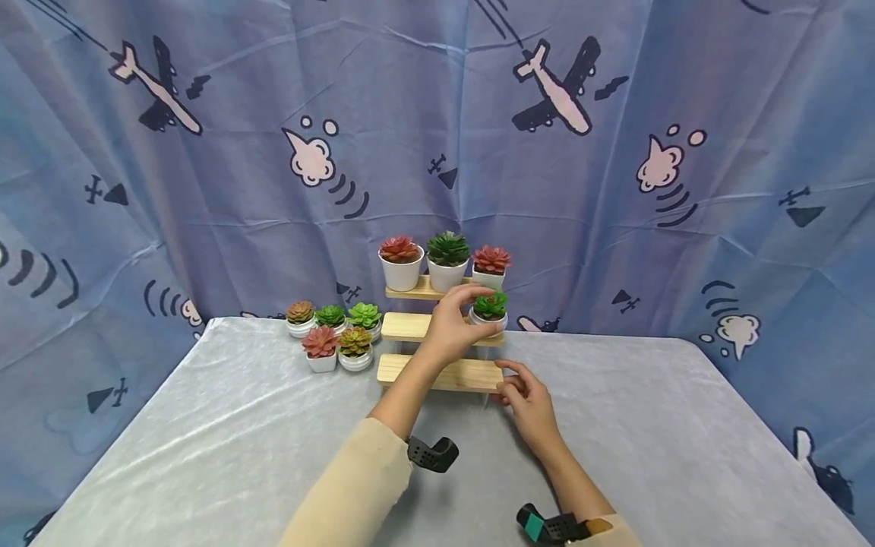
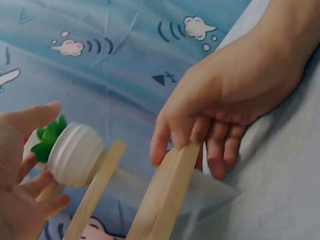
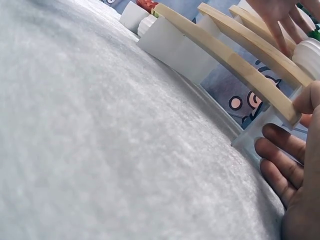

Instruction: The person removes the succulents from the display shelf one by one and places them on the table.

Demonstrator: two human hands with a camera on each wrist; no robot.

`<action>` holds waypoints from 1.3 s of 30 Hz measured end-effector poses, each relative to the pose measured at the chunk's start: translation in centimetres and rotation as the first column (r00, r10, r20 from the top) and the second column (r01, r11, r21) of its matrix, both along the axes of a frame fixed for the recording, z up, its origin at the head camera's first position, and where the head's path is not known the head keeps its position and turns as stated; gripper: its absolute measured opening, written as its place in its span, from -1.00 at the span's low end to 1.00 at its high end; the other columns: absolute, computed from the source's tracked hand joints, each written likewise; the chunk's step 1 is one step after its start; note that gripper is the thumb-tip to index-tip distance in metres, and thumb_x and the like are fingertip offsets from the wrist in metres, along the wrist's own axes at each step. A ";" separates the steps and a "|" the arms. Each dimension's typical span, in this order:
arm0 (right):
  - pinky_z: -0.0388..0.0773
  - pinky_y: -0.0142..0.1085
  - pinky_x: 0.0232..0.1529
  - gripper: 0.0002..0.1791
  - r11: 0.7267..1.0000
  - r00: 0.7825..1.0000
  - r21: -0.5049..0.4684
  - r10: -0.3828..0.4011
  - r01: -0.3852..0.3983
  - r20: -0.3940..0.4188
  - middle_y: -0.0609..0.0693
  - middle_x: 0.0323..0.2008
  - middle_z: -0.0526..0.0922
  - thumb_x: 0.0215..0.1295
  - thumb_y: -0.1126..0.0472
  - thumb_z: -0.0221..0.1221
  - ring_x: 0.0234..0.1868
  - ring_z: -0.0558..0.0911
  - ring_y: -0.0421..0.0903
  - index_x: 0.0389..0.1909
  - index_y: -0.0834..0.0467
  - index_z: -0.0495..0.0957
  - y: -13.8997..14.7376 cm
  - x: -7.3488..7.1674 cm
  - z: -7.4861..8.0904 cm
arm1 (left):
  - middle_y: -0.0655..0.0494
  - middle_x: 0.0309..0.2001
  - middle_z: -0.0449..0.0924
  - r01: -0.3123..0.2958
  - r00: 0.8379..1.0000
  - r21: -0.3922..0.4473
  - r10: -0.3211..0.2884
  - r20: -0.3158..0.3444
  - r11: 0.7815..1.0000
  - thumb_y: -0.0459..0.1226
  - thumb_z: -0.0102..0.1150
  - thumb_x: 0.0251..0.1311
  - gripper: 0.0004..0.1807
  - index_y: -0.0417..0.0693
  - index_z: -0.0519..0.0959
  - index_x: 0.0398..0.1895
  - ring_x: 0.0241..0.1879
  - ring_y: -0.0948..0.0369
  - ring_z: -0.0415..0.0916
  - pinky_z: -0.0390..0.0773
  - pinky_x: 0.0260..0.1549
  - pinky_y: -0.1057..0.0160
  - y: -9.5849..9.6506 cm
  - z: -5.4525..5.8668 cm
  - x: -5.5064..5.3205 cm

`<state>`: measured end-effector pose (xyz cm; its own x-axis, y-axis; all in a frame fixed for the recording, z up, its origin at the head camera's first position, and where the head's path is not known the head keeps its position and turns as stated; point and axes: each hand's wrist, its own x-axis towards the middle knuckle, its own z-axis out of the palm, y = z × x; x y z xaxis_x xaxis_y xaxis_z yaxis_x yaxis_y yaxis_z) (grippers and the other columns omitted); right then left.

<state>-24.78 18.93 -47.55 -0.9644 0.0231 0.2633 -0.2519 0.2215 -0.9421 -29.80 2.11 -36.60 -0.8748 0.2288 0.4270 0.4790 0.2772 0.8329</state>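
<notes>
The head camera looked forward and down from the near side of the surface, farthest off of the three, taking in the whole tiered shelf, the left grip, the right grip and the patterned curtain beyond. The left-wrist camera was close in by the shelf's right end, its picture steeply tilted, with the curtain filling much of the background. The right-wrist camera, low and slanted over the surface, faced along the shelf's front toward its left end, sharing both grips and the shelf's right end with the left-wrist view.
</notes>
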 end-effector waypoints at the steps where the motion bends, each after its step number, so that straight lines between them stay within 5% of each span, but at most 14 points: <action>1: 0.63 -0.44 -0.29 -0.62 1.000 1.000 0.007 -0.002 0.002 -0.002 0.26 -0.27 0.74 0.34 0.45 0.10 -0.38 0.73 -0.20 0.17 0.26 0.56 0.0 0.0 0.0 | -0.04 0.38 0.44 -0.024 1.000 -0.002 0.024 -0.011 1.000 -0.29 0.53 0.03 -0.42 -0.07 0.61 0.19 0.43 0.04 0.35 0.43 0.41 -0.03 0.3 0.0 0.0; 18: 0.62 -0.42 -0.31 -0.62 0.999 1.000 0.032 -0.010 0.010 -0.014 0.25 -0.29 0.75 0.35 0.45 0.11 -0.40 0.70 -0.20 0.16 0.24 0.57 -0.1 0.0 0.0 | -0.05 0.33 0.47 -0.252 0.966 -0.031 0.249 -0.069 0.967 -0.32 0.49 0.08 -0.57 0.04 0.67 0.06 0.33 -0.04 0.47 0.50 0.32 -0.02 2.4 -1.5 0.5; 29: 0.62 -0.43 -0.31 -0.62 0.999 1.000 0.041 -0.007 0.008 -0.012 0.26 -0.29 0.74 0.34 0.45 0.10 -0.42 0.69 -0.24 0.16 0.26 0.57 -0.1 0.0 -0.1 | 0.00 0.33 0.48 -0.276 0.959 0.016 0.276 -0.066 0.961 -0.32 0.54 0.02 -0.52 0.05 0.67 0.08 0.35 0.00 0.46 0.51 0.33 0.04 2.7 -2.2 0.7; 39: 0.63 -0.44 -0.29 -0.61 0.999 1.000 0.045 -0.003 0.003 0.001 0.28 -0.23 0.75 0.37 0.43 0.10 -0.39 0.70 -0.24 0.19 0.22 0.56 0.1 0.0 0.1 | -0.02 0.31 0.51 -0.231 0.967 0.067 0.237 -0.093 0.971 -0.33 0.55 0.00 -0.54 0.02 0.69 0.04 0.33 0.02 0.47 0.56 0.28 0.06 1.3 -2.4 1.1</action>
